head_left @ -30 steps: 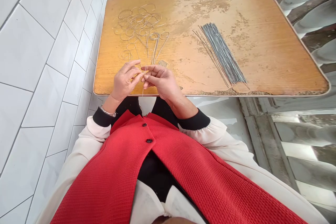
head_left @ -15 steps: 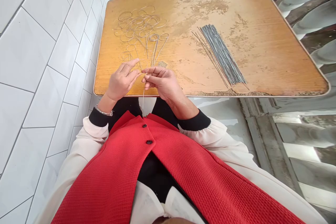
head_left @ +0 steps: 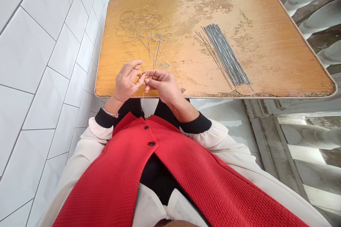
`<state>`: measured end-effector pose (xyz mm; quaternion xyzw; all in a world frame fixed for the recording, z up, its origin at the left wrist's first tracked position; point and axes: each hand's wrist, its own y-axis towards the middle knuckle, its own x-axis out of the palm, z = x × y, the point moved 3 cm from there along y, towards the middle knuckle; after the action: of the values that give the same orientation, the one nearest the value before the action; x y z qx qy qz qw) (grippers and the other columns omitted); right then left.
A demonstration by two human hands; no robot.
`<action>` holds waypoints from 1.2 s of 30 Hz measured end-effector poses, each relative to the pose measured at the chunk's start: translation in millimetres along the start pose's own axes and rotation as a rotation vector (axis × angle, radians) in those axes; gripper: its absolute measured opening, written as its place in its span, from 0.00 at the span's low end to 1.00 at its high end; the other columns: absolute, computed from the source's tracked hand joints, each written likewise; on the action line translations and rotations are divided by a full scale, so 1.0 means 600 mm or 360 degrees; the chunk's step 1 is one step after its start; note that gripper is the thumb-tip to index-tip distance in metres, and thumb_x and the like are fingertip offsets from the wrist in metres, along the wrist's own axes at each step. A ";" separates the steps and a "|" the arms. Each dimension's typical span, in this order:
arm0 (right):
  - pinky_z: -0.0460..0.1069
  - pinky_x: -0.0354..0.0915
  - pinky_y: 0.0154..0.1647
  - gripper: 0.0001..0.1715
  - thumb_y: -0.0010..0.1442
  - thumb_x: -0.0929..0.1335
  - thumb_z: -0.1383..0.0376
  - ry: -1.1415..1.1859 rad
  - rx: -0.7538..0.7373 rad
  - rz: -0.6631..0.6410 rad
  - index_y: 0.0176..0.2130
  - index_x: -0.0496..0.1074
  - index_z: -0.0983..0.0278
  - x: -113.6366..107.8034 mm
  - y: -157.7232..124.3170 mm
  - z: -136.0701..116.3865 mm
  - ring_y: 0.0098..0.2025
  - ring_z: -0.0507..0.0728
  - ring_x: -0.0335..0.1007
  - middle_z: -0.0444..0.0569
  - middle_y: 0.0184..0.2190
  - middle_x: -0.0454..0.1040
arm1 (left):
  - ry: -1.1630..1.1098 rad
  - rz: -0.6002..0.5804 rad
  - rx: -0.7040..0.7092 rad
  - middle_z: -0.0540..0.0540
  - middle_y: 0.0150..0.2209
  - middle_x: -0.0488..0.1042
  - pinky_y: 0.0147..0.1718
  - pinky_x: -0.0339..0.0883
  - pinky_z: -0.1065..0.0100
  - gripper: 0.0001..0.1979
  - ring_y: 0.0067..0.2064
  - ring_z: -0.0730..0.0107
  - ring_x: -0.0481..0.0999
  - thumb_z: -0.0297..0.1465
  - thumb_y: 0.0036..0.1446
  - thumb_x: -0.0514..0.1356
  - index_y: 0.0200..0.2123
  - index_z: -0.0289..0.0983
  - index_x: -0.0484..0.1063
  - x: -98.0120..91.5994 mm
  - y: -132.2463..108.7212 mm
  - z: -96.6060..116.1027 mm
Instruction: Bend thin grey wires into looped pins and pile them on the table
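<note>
My left hand [head_left: 128, 82] and my right hand [head_left: 162, 86] meet at the near left edge of the worn wooden table [head_left: 266, 60]. Both pinch one thin wire [head_left: 144, 94] between the fingertips; its loose end hangs down past the table edge. Just beyond my hands lies a pile of wires bent into loops [head_left: 142, 28]. A bundle of straight grey wires [head_left: 226, 55] lies to the right of my hands, out of reach of the fingers.
A white tiled wall [head_left: 39, 60] runs along the left side of the table. Grey slatted railings [head_left: 314, 14] stand to the right. My red vest and cream sleeves fill the bottom of the view.
My hands have drawn closer together and the fingers of the left hand have curled in on the wire. The hanging wire end has shifted slightly to the left.
</note>
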<state>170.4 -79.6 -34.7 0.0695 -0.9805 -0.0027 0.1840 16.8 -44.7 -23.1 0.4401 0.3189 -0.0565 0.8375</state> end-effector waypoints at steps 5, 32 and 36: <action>0.45 0.71 0.27 0.18 0.49 0.80 0.60 -0.0069 -0.0027 0.0026 0.36 0.75 0.64 0.003 -0.002 -0.001 0.21 0.48 0.71 0.41 0.24 0.76 | 0.0048 0.0076 0.0080 0.44 0.52 0.77 0.51 0.76 0.59 0.10 0.48 0.67 0.79 0.36 0.66 0.59 0.32 0.41 0.69 0.007 -0.004 0.001; 0.45 0.67 0.24 0.17 0.51 0.78 0.62 -0.0070 -0.0015 0.0058 0.42 0.78 0.64 -0.015 0.003 -0.013 0.20 0.46 0.65 0.42 0.26 0.77 | -0.0931 0.0193 -0.1187 0.47 0.39 0.80 0.29 0.71 0.76 0.17 0.36 0.75 0.80 0.46 0.65 0.60 0.50 0.42 0.73 -0.006 -0.016 0.004; 0.44 0.65 0.24 0.17 0.50 0.78 0.63 0.0018 0.0021 -0.0015 0.41 0.78 0.64 -0.014 0.003 -0.016 0.21 0.46 0.64 0.42 0.26 0.75 | -0.1095 0.0114 -0.1371 0.48 0.37 0.79 0.25 0.68 0.78 0.13 0.32 0.79 0.78 0.41 0.66 0.61 0.47 0.40 0.73 -0.005 -0.008 0.010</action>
<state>181.2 -76.4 -28.7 0.0753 -0.9791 0.0032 0.1891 15.7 -52.5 -22.2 0.0243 0.0060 -0.0330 0.9991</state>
